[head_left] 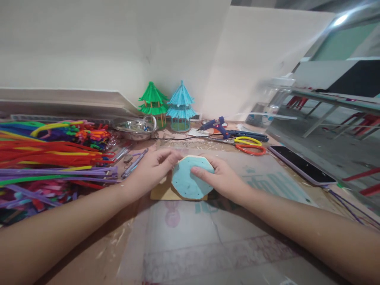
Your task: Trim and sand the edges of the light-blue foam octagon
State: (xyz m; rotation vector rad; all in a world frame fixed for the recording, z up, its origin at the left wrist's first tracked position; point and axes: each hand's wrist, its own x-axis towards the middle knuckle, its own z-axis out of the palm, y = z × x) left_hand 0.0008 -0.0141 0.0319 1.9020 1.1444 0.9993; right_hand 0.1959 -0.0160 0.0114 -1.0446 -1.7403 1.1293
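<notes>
A flat, light blue polygonal board (187,186) with small dark dots near its edge and a pale rim is held up in front of me. My right hand (224,178) grips its right side, thumb pressed on the blue face and fingers hidden behind. At the board's upper left edge is my left hand (156,168), its fingers curled and the thumb tip against the rim; what the fingertips pinch there is partly hidden. Under the blue board shows a tan flat piece (158,193), resting on the plastic-covered table (225,245).
Bundles of coloured pipe cleaners (47,152) fill the left. Behind stand a metal bowl (135,128), a green pavilion model (152,103) and a blue one (181,105). Further right are a glue gun (216,126), scissors (250,148), a phone (303,164) and a clear plastic container (271,103).
</notes>
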